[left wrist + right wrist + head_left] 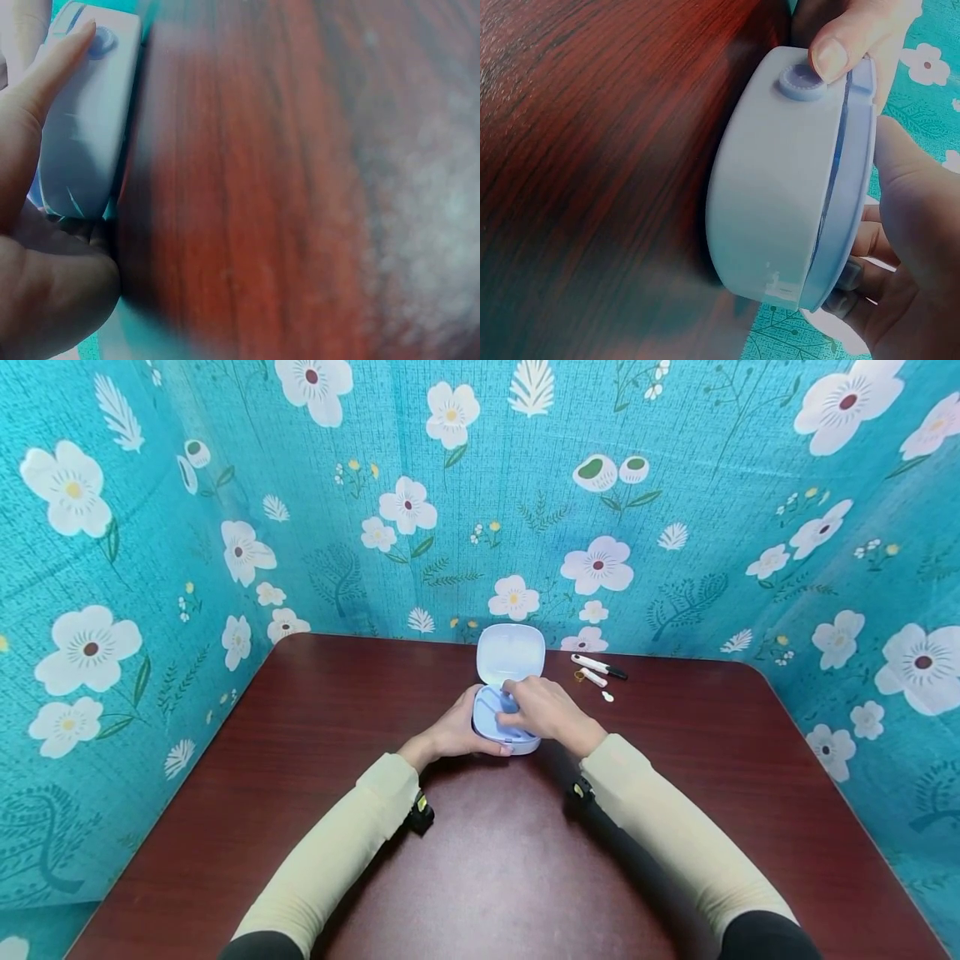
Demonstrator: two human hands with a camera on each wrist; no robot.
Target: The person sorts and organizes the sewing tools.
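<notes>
A small pale-blue and white plastic case (517, 747) stands on the table with its hinged lid (512, 652) raised. Its left side is gripped by my left hand (456, 727), with the thumb along the front close by the round button (802, 81). A blue inner tray (487, 712) sits in the case. Over it, my right hand (542, 706) reaches in from the right, fingers bent and thumb low over the tray. In the right wrist view its thumb (900, 157) is right at the tray's rim; I cannot tell whether the fingers pinch anything.
Right of the lid lie a white pen-like tool (591, 663) with a black end, a short white piece (594, 677) with a yellowish ring, and a tiny white piece (607, 697). The dark red table (360, 693) meets a flowered blue curtain (337, 602) behind.
</notes>
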